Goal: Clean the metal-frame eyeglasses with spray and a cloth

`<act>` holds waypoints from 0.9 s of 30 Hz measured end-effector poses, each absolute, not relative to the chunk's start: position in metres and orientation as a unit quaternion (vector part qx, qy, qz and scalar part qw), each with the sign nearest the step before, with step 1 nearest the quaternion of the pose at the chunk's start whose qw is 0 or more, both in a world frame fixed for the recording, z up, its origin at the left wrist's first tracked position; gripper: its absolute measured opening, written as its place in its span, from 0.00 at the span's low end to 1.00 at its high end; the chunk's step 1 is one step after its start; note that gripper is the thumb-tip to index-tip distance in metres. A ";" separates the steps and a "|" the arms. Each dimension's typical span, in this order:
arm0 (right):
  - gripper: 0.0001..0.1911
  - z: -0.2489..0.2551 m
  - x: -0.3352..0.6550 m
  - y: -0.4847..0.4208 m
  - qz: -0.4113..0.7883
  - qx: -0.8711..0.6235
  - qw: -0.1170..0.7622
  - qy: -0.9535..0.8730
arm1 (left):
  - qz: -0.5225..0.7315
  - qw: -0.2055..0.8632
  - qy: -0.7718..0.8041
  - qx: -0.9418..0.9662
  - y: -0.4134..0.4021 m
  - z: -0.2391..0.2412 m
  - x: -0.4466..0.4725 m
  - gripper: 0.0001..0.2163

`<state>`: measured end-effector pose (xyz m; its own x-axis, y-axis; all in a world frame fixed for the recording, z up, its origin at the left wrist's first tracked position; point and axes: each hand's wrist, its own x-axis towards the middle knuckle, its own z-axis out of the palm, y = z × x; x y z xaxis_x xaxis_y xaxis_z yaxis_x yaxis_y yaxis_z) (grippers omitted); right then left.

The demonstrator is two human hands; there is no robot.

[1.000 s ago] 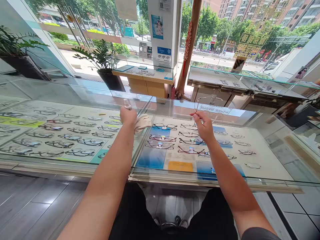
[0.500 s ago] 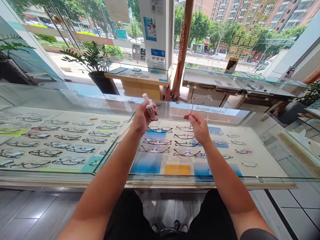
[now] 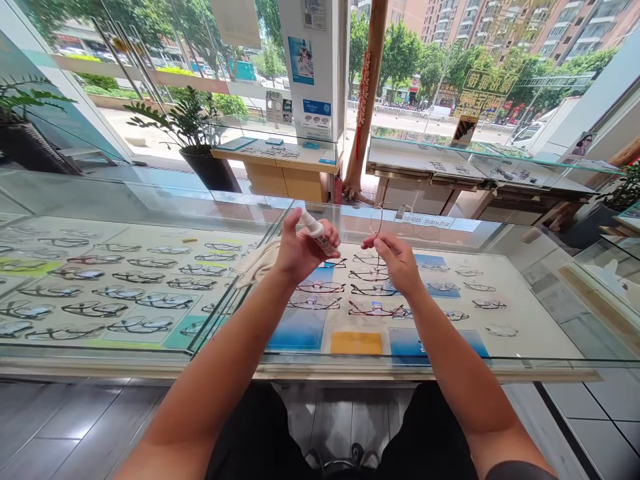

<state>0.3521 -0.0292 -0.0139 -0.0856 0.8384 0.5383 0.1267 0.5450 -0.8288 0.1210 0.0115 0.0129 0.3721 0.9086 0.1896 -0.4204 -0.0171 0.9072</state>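
Compared with half a second ago, your left hand (image 3: 306,252) sits further toward 4 o'clock and nearer your right hand (image 3: 399,265). The spray bottle (image 3: 326,241) leans over much more, its nozzle (image 3: 311,223) now aimed toward 10 o'clock and its base toward 4. The glasses (image 3: 381,219) are turned more edge-on to you, where before their rims spread wider toward 2 o'clock. The cloth (image 3: 260,264) shows more fully now, crumpled on the glass showcase (image 3: 345,369) at your left hand's 9 o'clock.

Your left fingers curl firmly round the bottle's body, while your thumb stands up just beside the nozzle. Your right thumb and fingertips pinch the glasses; the frame rises above the counter from that pinch toward 12 o'clock. The bottle is at about 9 o'clock from the glasses, near but not touching them.

The bottle is small and whitish, with a tapered white nozzle and fine print that is too small to read. The glasses have a thin, reddish-looking rim, and their far side fades into the bright reflections behind. Beneath the glass, rows of spectacles (image 3: 377,311) lie under both hands.
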 end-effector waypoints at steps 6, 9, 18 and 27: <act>0.22 -0.015 0.343 -0.033 0.378 -0.331 0.556 -0.662 | 0.542 0.465 0.343 0.610 0.013 -0.009 0.134 0.31; 0.22 -0.015 0.338 -0.035 0.412 -0.313 0.546 -0.659 | 0.531 0.404 0.371 0.645 0.013 -0.013 0.135 0.30; 0.26 -0.014 0.332 -0.039 0.436 -0.310 0.518 -0.668 | 0.494 0.360 0.386 0.691 0.011 -0.011 0.136 0.32; 0.23 -0.015 0.332 -0.040 0.450 -0.297 0.516 -0.666 | 0.507 0.369 0.362 0.690 0.009 -0.013 0.136 0.30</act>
